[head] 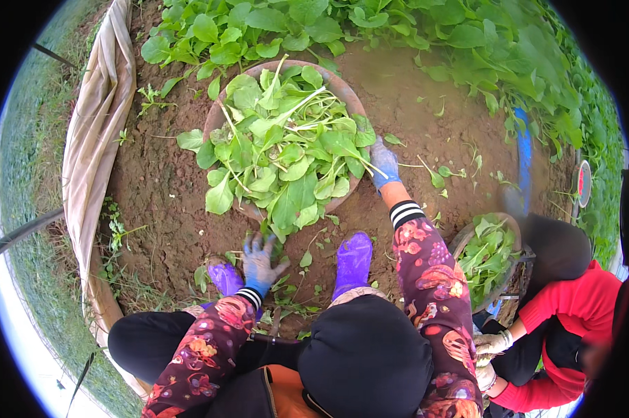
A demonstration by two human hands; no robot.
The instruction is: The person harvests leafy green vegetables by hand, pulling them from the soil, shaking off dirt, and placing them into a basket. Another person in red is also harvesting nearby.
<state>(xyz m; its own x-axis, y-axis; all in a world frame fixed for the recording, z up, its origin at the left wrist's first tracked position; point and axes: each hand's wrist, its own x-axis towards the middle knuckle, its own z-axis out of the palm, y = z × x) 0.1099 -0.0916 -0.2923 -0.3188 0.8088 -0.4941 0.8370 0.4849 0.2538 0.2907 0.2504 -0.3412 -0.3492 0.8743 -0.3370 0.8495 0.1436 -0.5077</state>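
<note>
A wide round basin stands on the soil before me, heaped with loose leafy greens, their leaves hanging over the rim. My right hand, in a blue and grey coated glove, grips the basin's right edge; leaves and the rim partly hide its fingers. Close to the basin's near side, my left hand is spread palm down above the ground, fingers apart and holding nothing. Scattered leaves lie beneath and beside it. My purple-covered feet are planted on either side of that litter.
Growing leafy plants border the far side and right. A folded cloth sheet runs along the left edge. At right, a co-worker in red sleeves sits by a smaller basin of greens. A blue strip lies on the soil.
</note>
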